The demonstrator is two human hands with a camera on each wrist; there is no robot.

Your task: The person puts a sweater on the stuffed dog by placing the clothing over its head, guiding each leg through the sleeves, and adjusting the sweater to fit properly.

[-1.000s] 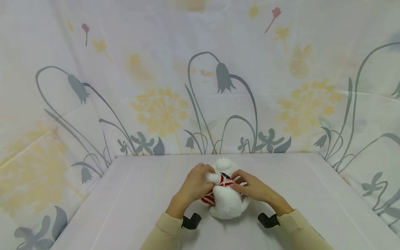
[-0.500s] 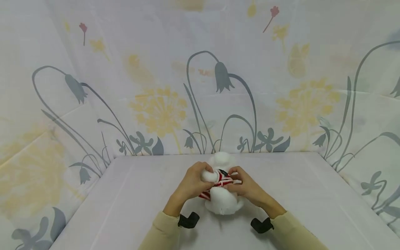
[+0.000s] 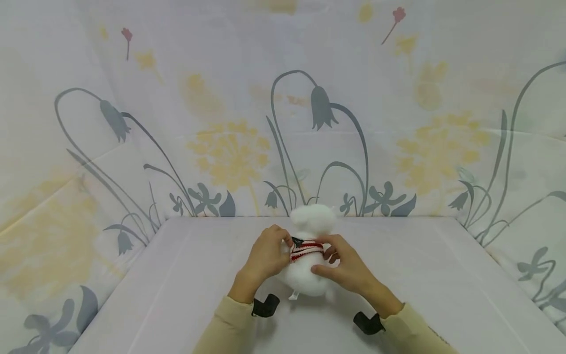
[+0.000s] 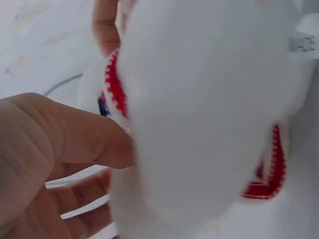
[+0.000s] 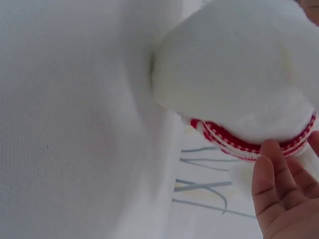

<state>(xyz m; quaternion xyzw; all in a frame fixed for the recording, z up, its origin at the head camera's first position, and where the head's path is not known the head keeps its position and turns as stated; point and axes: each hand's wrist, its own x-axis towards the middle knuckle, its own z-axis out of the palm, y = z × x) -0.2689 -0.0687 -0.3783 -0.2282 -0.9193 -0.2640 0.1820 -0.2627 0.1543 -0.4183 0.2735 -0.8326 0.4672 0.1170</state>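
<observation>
Low in the centre of the head view, your left hand (image 3: 265,255) and right hand (image 3: 342,265) each pinch the red-and-white striped garment (image 3: 306,249) on one white plush toy (image 3: 305,275). The toy stands mid-tabletop (image 3: 177,285), with bare surface on both sides. One flower-printed cloth (image 3: 230,152) closes the far edge.

My head camera looks forward and down from above. Both wrist cameras sit very close, sharing the white plush toy (image 3: 308,246) with it.
</observation>
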